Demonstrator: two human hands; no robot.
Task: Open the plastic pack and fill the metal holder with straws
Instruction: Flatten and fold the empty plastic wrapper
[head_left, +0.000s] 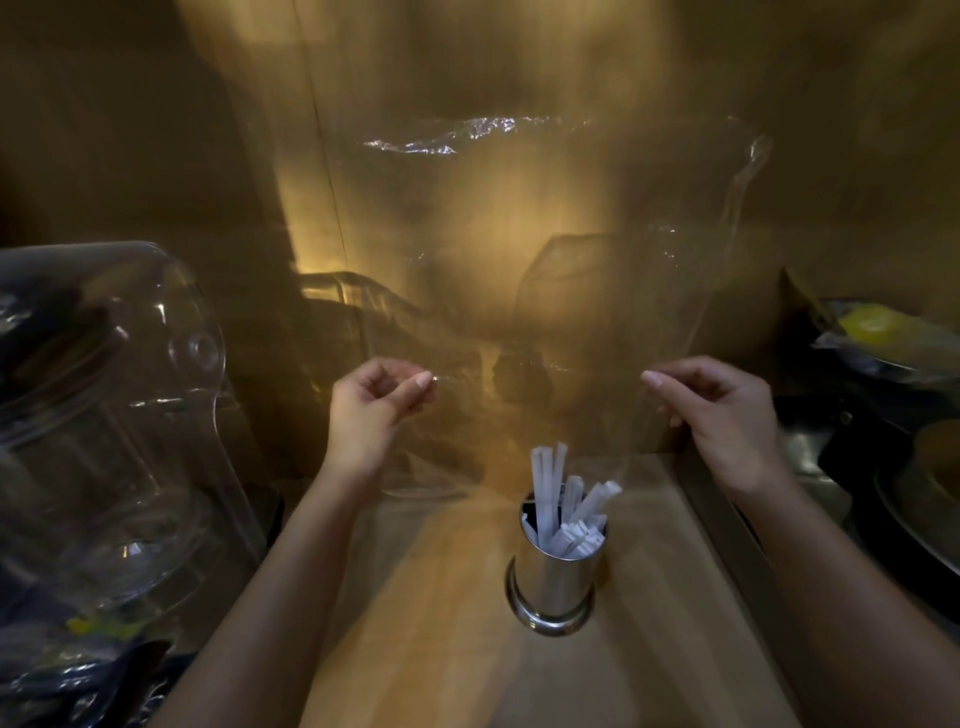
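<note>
A shiny metal holder (553, 577) stands upright on the wooden counter (426, 623), holding several white paper-wrapped straws (563, 512) that lean at different angles. Above it a large clear plastic pack (545, 249) is stretched out flat and looks empty, its top edge catching the light. My left hand (371, 410) pinches the pack's lower left edge between thumb and fingers. My right hand (719, 410) pinches the lower right edge. Both hands hover a little beyond and above the holder.
A clear plastic chair back or cover (119, 395) fills the left side. A clear container (374, 312) and a dark box shape (566, 291) sit against the wooden back wall. To the right lie a bag with something yellow (872, 325) and metal dishes (924, 499).
</note>
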